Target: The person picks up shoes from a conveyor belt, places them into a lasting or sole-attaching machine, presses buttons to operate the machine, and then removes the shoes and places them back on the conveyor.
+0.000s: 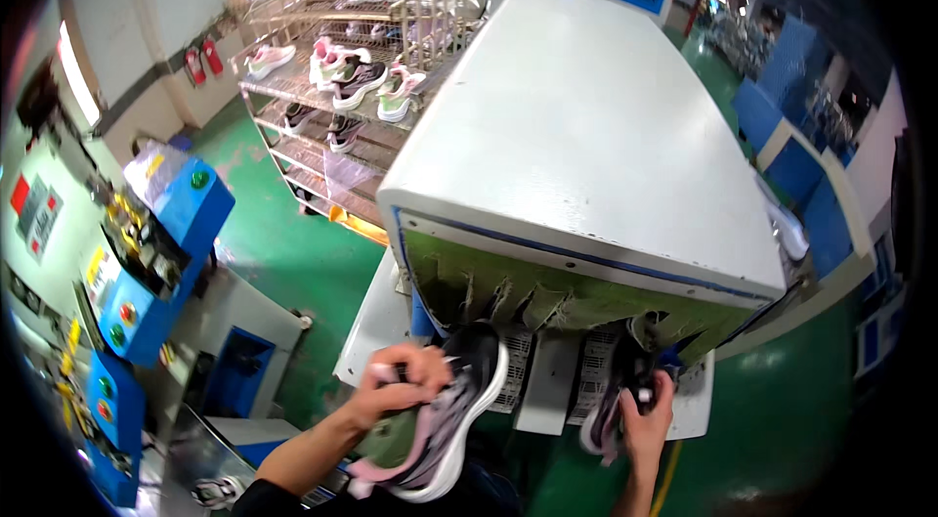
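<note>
My left hand [405, 382] is closed around the upper of a sneaker [459, 429] with black, pink and green parts and a thick white sole. That sneaker is tilted, its dark toe up close to the machine's opening. My right hand [649, 414] grips a second dark sneaker [608, 419] with pink parts, a little blurred. Part of this one lies beneath the torn green curtain [547, 292] that hangs over the opening of the long white machine [576, 126]. Two conveyor tracks show under the curtain, with a pale strip [549, 385] between them.
A wire rack [337, 141] with several sneakers on its shelves stands left of the machine. Blue machinery [191, 204] with green and red buttons is at the far left. Two fire extinguishers [203, 61] are by the wall. Another sneaker [217, 492] lies at the lower left.
</note>
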Motion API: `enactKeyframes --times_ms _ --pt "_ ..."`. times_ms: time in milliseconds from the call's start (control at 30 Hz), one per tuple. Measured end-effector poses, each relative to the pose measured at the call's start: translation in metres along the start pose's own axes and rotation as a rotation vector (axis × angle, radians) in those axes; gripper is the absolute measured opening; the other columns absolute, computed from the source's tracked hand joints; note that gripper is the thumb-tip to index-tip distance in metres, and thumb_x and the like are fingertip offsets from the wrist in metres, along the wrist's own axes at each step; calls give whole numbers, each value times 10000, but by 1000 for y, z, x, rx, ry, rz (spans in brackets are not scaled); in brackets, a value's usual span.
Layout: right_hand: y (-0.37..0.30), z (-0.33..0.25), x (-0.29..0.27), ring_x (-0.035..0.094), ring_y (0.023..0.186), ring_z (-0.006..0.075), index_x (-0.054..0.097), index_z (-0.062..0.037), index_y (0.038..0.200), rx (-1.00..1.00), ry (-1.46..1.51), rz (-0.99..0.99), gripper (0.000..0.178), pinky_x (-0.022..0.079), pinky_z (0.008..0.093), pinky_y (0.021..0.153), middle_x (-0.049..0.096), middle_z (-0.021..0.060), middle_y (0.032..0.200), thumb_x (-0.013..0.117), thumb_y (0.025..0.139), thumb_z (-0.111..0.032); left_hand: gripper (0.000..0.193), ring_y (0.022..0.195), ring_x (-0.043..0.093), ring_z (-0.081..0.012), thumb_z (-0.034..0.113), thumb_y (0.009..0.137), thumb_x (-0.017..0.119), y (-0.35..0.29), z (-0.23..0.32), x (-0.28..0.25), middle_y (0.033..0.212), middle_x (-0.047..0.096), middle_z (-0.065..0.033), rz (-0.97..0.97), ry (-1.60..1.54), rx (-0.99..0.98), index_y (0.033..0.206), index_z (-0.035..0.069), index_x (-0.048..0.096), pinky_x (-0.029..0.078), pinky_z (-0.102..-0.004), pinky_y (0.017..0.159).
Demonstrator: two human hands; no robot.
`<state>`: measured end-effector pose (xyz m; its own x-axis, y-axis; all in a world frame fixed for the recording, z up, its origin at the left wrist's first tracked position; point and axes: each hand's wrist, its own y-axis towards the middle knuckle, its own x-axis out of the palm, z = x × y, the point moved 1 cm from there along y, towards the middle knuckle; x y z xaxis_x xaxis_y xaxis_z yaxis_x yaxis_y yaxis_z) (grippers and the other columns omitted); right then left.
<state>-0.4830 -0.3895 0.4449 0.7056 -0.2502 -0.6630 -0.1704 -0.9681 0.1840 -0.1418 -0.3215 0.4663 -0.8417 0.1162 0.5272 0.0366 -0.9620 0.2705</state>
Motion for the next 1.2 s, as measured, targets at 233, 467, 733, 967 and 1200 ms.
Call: enactKeyframes --times_ms 233,467,733,967,1200 --pt "22 4 59 498 1122 321 467 50 1203 -207 7 266 388 367 362 982 522 200 1204 561 841 -57 240 886 590 -219 66 797 568 62 -78 8 993 587 -136 21 977 -3 1023 -11 538 471 -323 834" --pt "-122 -160 164 552 673 224 544 37 855 -756 977 74 162 466 348 638 568 132 776 550 816 -120 332 1004 582 -301 79 756 632 -95 -41 8 1050 595 -163 354 934 429 1072 -10 578 452 -391 884" --pt "-280 -216 230 609 916 313 570 17 1074 -1728 530 -1401 253 484 354 809 624 167 1016 583 856 -112 362 962 590 -343 195 767 612 -378 -3 -11 1035 604 -183 1436 1398 -59 1086 27 586 457 -432 871" --pt "-546 -250 204 626 835 137 532 55 1066 -1587 75 -2443 273 490 255 804 657 83 905 611 873 -120 442 1108 447 -455 179 789 569 -700 -204 75 1168 490 -302 3343 990 -539 1134 -87 492 324 -538 985" --pt "-902 -125 57 537 1120 339 425 30 1272 -2880 -162 -2333 739 433 395 942 541 247 1194 733 728 -365 384 1224 395 -329 154 798 561 -755 -329 185 1285 436 -184 3658 193 -886 1124 -32 480 256 -492 1042"
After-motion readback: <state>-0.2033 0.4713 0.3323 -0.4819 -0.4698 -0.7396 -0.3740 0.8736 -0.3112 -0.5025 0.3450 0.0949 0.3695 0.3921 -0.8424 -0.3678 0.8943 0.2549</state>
